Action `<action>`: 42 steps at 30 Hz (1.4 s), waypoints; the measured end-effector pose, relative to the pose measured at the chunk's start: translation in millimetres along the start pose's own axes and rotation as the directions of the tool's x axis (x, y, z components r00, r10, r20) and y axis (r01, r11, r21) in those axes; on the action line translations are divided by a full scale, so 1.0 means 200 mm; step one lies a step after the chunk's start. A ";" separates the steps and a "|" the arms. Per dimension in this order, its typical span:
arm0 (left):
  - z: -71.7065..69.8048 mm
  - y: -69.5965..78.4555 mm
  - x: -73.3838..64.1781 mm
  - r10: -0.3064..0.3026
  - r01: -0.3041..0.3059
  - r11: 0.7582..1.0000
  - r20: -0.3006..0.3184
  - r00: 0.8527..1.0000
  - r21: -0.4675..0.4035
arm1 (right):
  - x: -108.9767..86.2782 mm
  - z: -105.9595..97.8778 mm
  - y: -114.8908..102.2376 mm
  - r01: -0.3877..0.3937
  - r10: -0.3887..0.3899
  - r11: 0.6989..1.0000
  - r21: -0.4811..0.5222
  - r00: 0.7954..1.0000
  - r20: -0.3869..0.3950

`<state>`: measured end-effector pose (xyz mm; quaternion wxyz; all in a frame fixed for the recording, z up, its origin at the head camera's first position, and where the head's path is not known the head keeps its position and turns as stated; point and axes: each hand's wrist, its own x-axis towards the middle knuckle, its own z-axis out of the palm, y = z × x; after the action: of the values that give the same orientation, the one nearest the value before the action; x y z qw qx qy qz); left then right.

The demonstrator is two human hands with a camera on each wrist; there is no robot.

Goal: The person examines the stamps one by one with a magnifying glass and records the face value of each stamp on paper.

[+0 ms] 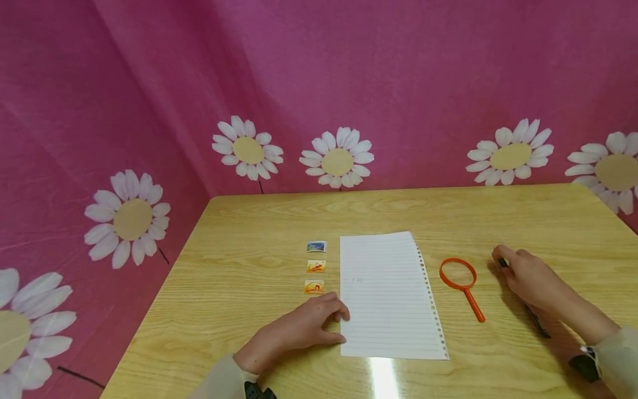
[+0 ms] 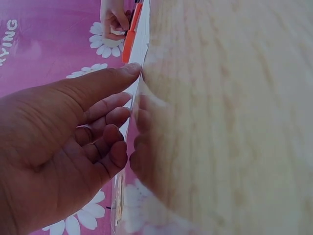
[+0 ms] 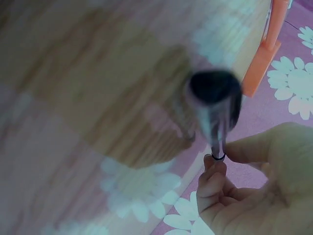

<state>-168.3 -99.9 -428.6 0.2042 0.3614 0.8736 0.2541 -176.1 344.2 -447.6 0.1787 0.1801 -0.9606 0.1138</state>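
Magnifier (image 1: pixel 466 287) lies on the desk (image 1: pixel 249 233) between paper (image 1: pixel 389 316) and right hand (image 1: pixel 533 280); three small picture slips (image 1: pixel 316 266) in a column left of the paper, flowered magenta cloth (image 1: pixel 359 66) behind. We see glossy wood grain, round red-orange rim, straight handle. Paper is white, lined, holes down its right edge, faint marks mid-page. Left hand (image 1: pixel 311 324), fingers loose, touches its left edge. Right hand pinches the pen (image 3: pixel 220 117): clear barrel, dark end.

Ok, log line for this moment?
left hand touching left edge of lined sheet | right hand pinching pen | magnifying glass between sheet and right hand | three stamps left of sheet
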 end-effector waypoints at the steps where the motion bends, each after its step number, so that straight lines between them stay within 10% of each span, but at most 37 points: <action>1: 0.00 0.00 0.00 -0.002 0.002 1.000 0.001 1.000 -0.001 | 0.00 0.00 0.00 0.000 0.000 1.000 -0.007 1.000 0.004; 12: 0.00 0.00 -0.01 0.001 -0.002 1.000 0.003 1.000 0.004 | -0.02 -0.03 0.02 -0.009 0.005 0.999 0.034 0.993 0.117; 25: 0.00 0.00 0.00 -0.004 0.004 1.000 -0.001 1.000 0.014 | -0.03 -0.04 0.10 0.222 -0.223 0.973 -0.071 0.975 -0.018; 33: -0.01 0.00 0.00 0.008 -0.008 1.000 0.000 1.000 0.004 | -0.05 -0.08 0.10 0.156 -0.158 0.986 -0.062 0.987 -0.037; 38: 0.00 0.00 0.00 0.013 -0.013 1.000 0.000 1.000 -0.004 | -0.04 -0.11 0.07 0.019 -0.007 0.992 0.123 0.996 -0.094; 42: 0.00 0.00 0.00 0.014 -0.014 1.000 -0.008 1.000 -0.003 | -0.04 -0.13 0.02 -0.044 0.112 0.935 0.352 0.978 -0.176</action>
<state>-168.2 -100.6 -429.2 0.1994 0.3662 0.8713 0.2586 -163.2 357.5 -428.0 0.2320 0.1582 -0.9101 0.3048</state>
